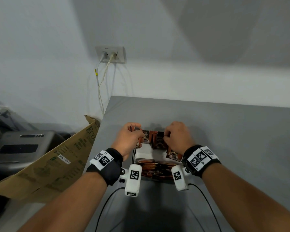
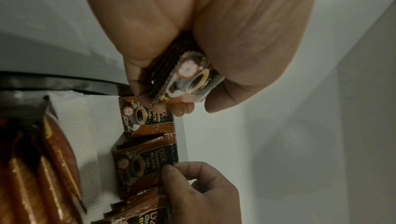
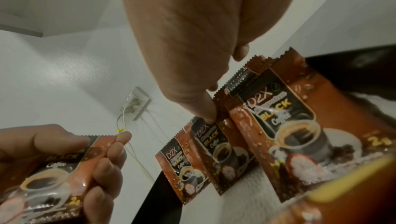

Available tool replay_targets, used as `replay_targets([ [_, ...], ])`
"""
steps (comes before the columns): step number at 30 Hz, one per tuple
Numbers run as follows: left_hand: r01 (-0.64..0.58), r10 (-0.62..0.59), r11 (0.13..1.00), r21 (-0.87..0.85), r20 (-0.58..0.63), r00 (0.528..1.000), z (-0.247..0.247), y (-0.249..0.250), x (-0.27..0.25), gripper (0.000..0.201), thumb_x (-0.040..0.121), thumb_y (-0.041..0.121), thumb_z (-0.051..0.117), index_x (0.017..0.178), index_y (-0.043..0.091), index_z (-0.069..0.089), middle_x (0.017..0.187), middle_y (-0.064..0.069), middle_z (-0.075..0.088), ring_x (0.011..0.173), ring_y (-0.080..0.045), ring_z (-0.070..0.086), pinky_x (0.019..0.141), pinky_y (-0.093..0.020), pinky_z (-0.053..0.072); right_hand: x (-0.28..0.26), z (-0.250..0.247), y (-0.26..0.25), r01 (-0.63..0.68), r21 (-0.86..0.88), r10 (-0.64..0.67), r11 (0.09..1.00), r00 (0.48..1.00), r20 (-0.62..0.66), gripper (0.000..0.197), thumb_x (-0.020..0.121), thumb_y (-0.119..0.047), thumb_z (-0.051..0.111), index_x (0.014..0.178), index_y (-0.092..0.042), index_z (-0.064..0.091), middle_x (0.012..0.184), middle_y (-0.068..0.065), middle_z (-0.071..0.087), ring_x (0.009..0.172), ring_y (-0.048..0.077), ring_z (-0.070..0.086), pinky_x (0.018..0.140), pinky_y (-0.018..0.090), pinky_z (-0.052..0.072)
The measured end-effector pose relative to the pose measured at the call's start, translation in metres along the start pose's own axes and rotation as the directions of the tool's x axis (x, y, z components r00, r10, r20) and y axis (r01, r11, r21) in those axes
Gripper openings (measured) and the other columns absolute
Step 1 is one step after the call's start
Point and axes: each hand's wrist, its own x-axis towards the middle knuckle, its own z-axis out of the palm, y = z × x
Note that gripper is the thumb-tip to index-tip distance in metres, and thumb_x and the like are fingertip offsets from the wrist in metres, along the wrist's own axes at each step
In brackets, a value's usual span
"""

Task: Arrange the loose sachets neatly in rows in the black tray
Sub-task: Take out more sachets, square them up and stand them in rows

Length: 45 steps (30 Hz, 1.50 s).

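The black tray, lined with white paper, sits on the grey table between my wrists. Brown "Black Coffee" sachets stand overlapping in a row along its far edge. Long brown stick sachets fill its near part. My left hand grips a small stack of coffee sachets above the tray's far left corner. With my right hand I pinch the top of a sachet in the row.
A cardboard box leans against the table's left side, with a grey machine beyond it. A wall socket with cables hangs behind the table's far left corner. Bare grey tabletop extends to the right.
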Motion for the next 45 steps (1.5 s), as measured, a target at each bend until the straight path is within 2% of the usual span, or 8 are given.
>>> replay_targets([
  [21, 0.032, -0.030, 0.998, -0.056, 0.039, 0.999, -0.002, 0.001, -0.004, 0.035, 0.087, -0.008, 0.054, 0.115, 0.013, 0.060, 0.108, -0.018, 0.063, 0.085, -0.031, 0.063, 0.065, -0.037, 0.053, -0.001, -0.008, 0.002, 0.007, -0.014, -0.007, 1.000, 1.000, -0.006, 0.008, 0.089, -0.031, 0.071, 0.091, -0.023, 0.069, 0.098, -0.004, 0.055, 0.101, 0.016, 0.047, 0.091, 0.033, 0.044],
  [25, 0.018, -0.010, 0.997, -0.078, 0.106, 0.994, 0.004, 0.007, -0.008, 0.043, 0.086, -0.017, 0.053, 0.121, 0.006, 0.061, 0.110, -0.021, 0.069, 0.081, -0.028, 0.068, 0.071, -0.044, 0.059, -0.003, -0.026, -0.006, 0.044, 0.228, -0.035, 0.973, 0.998, -0.046, 0.009, 0.090, -0.029, 0.068, 0.097, -0.024, 0.070, 0.094, -0.010, 0.057, 0.093, 0.008, 0.053, 0.080, 0.023, 0.042],
  [28, -0.045, 0.054, 0.997, -0.057, 0.165, 0.985, 0.013, 0.011, -0.010, 0.047, 0.079, -0.020, 0.066, 0.121, 0.001, 0.061, 0.106, -0.023, 0.069, 0.088, -0.032, 0.068, 0.079, -0.043, 0.058, -0.007, -0.047, -0.025, 0.052, 0.487, -0.092, 0.872, 0.994, 0.060, 0.018, 0.091, -0.026, 0.070, 0.108, -0.027, 0.073, 0.095, -0.016, 0.068, 0.083, -0.004, 0.061, 0.071, 0.009, 0.044],
  [30, -0.072, 0.079, 0.997, -0.041, 0.208, 0.975, 0.018, 0.013, -0.009, 0.047, 0.077, -0.021, 0.068, 0.120, -0.003, 0.059, 0.100, -0.023, 0.067, 0.085, -0.030, 0.067, 0.074, -0.037, 0.059, -0.007, -0.055, -0.033, 0.067, 0.512, -0.136, 0.856, 0.986, 0.099, 0.015, 0.089, -0.022, 0.073, 0.102, -0.029, 0.075, 0.091, -0.014, 0.073, 0.080, -0.006, 0.065, 0.069, 0.005, 0.046],
  [33, -0.078, 0.081, 0.997, -0.030, 0.160, 0.984, 0.018, 0.013, -0.006, 0.046, 0.080, -0.010, 0.074, 0.121, 0.002, 0.058, 0.103, -0.019, 0.069, 0.081, -0.026, 0.069, 0.067, -0.034, 0.057, -0.003, -0.062, -0.030, 0.070, 0.458, -0.108, 0.886, 0.993, 0.057, 0.011, 0.088, -0.018, 0.074, 0.088, -0.029, 0.075, 0.082, -0.011, 0.073, 0.072, -0.002, 0.066, 0.066, 0.010, 0.047],
  [36, -0.070, 0.069, 0.997, -0.020, -0.030, 0.997, 0.011, 0.011, -0.003, 0.036, 0.088, 0.006, 0.073, 0.120, 0.012, 0.058, 0.106, -0.008, 0.066, 0.077, -0.019, 0.067, 0.066, -0.033, 0.056, -0.001, -0.058, -0.020, 0.027, 0.382, -0.051, 0.924, 0.997, 0.052, 0.008, 0.090, -0.018, 0.073, 0.094, -0.025, 0.074, 0.085, -0.009, 0.073, 0.078, 0.003, 0.068, 0.073, 0.015, 0.053],
  [38, -0.054, 0.049, 0.997, -0.053, -0.104, 0.993, 0.005, 0.011, -0.002, 0.030, 0.092, 0.003, 0.066, 0.119, 0.011, 0.057, 0.096, -0.004, 0.063, 0.067, -0.014, 0.060, 0.060, -0.029, 0.052, 0.000, -0.046, -0.015, 0.020, 0.289, -0.049, 0.957, 0.994, 0.095, 0.009, 0.092, -0.016, 0.070, 0.098, -0.022, 0.075, 0.087, -0.009, 0.071, 0.076, 0.004, 0.067, 0.074, 0.020, 0.056],
  [45, -0.022, 0.021, 1.000, -0.018, -0.073, 0.997, -0.002, 0.005, -0.004, 0.031, 0.091, -0.001, 0.063, 0.118, 0.013, 0.058, 0.100, -0.005, 0.066, 0.070, -0.017, 0.061, 0.064, -0.033, 0.052, 0.002, -0.010, -0.018, 0.079, 0.019, -0.081, 0.997, 0.976, 0.202, 0.020, 0.092, -0.014, 0.062, 0.100, -0.026, 0.076, 0.098, 0.001, 0.072, 0.085, 0.020, 0.066, 0.079, 0.040, 0.059],
])
